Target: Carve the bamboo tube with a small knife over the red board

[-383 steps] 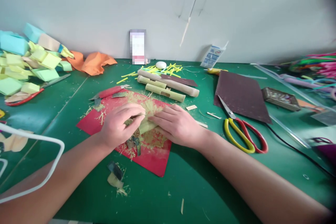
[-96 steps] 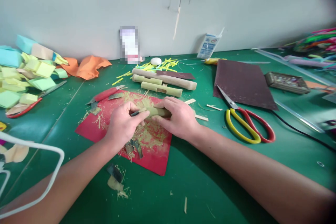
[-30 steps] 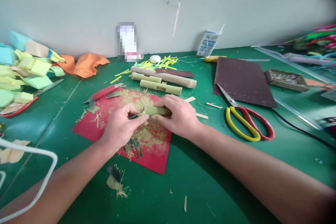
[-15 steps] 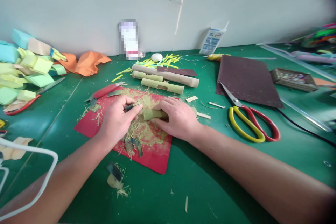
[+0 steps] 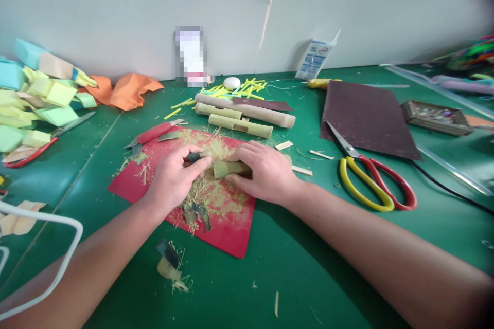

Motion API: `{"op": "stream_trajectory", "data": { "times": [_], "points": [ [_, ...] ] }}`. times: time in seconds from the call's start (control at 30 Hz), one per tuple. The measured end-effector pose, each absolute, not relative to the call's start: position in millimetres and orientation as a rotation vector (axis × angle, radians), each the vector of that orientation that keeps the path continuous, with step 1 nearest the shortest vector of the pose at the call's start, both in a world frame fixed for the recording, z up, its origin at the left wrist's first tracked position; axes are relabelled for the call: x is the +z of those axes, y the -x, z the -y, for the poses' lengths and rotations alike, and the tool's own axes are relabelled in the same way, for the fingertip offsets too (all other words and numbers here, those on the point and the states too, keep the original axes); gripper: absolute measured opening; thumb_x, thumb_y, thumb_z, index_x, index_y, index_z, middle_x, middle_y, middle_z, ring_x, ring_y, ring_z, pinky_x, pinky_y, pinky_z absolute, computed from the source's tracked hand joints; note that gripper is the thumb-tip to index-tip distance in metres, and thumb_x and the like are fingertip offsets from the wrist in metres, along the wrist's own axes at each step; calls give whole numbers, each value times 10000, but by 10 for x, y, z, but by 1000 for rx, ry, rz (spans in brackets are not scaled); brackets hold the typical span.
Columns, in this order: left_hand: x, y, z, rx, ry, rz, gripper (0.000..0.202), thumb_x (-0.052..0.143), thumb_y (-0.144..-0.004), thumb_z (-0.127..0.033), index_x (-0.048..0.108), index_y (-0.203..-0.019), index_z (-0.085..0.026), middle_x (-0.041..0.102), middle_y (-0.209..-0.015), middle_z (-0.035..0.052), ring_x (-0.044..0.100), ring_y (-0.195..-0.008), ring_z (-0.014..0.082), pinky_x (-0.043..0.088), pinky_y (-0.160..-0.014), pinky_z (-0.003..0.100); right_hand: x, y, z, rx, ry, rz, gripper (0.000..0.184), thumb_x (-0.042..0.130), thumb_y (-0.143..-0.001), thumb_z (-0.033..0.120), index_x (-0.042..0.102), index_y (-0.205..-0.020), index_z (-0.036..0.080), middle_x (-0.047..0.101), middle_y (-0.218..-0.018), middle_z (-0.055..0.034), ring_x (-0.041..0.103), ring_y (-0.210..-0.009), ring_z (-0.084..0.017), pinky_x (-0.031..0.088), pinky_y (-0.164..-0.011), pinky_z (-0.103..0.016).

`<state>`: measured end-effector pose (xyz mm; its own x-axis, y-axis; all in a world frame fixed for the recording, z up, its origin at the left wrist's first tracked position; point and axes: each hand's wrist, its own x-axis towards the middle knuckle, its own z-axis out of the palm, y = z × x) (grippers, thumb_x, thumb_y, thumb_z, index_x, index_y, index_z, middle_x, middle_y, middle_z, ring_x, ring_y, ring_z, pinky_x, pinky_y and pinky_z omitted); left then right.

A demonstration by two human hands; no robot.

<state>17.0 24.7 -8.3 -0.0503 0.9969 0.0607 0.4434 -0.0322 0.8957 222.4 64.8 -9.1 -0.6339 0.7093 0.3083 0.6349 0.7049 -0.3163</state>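
Observation:
My right hand (image 5: 265,172) grips a short pale green bamboo piece (image 5: 227,168) lying on a red mat (image 5: 227,226) strewn with shavings. My left hand (image 5: 173,177) is closed round a small dark-tipped tool (image 5: 194,156) held just left of the bamboo's cut end, not touching it. Peeled green skin scraps (image 5: 197,212) lie under my left wrist.
Three bamboo sticks (image 5: 241,115) lie behind the mat, a red-handled knife (image 5: 154,133) to its back left. Sandpaper sheet (image 5: 366,118) and yellow-red scissors (image 5: 366,185) sit to the right. Coloured paper blocks (image 5: 38,103), orange paper (image 5: 127,90), a white wire (image 5: 46,247) at left.
My left hand drew the tool back to the left off the bamboo's end. The right hand kept the bamboo piece down on the mat.

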Motion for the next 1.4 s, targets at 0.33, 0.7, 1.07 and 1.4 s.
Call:
{"op": "stream_trajectory", "data": {
  "times": [0.33,0.7,1.07,1.4],
  "points": [
    [-132,-200,-238,1011,-1503,-1476,288,624,-817,-302,514,-1071,-224,590,-664,-21,512,-490,99,372,-448,208,-106,-2239,-650,267,1009,2502,253,655,-758,368,629,-934,188,652,-861,-41,541,-798,-198,334,-643,-296],
    [-116,-276,-241,1101,-1803,-1553,171,628,-796,-209,518,-926,-195,562,-780,-14,535,-629,95,423,-565,212,-110,-2239,-653,284,979,2487,225,661,-747,332,620,-915,187,648,-856,-38,536,-789,-187,336,-637,-288],
    [-54,-179,-248,1047,-2286,-1366,102,680,-785,-227,652,-876,-191,656,-1071,70,622,-1000,195,484,-926,342,-113,-2243,-653,281,960,2503,212,639,-771,335,615,-922,188,652,-876,-43,550,-811,-196,360,-676,-294],
    [-87,-125,-315,1021,-2415,-1373,72,613,-856,-230,683,-862,-214,685,-877,32,583,-953,197,464,-894,358,-127,-2248,-662,263,977,2500,252,652,-765,376,620,-928,187,646,-852,-36,541,-793,-190,348,-651,-294]
  ]
}}
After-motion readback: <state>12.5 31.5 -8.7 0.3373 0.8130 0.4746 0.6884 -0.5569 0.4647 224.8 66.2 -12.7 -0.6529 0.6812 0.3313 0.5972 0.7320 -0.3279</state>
